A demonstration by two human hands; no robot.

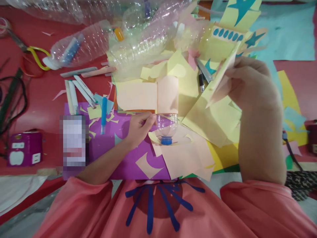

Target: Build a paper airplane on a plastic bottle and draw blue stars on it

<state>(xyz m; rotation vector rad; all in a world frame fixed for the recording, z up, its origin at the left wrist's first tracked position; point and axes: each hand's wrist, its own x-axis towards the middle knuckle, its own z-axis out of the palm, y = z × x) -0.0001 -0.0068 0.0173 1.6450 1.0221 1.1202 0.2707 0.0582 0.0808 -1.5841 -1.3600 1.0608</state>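
Note:
My left hand [143, 128] is closed, thumb and finger pressed together beside a clear plastic bottle [167, 122]. What its fingers hold, if anything, I cannot make out. The bottle lies with its blue cap [166, 140] toward me, and a band of peach paper [167, 94] covers its body. To the left, a peach paper flap [137, 96] lies flat against that band. Raised at the right, my right hand [250, 77] pinches a piece of pale yellow paper [224, 71], seen nearly edge-on. Below the cap lie cut peach scraps [187, 155].
Empty plastic bottles [81, 43] lie across the back. Scissors [34, 54], several markers [84, 89] and a blue pen [104, 114] are at the left. A blurred phone-like rectangle [74, 140] rests on purple paper [111, 162]. Yellow sheets [213, 119] spread at the right.

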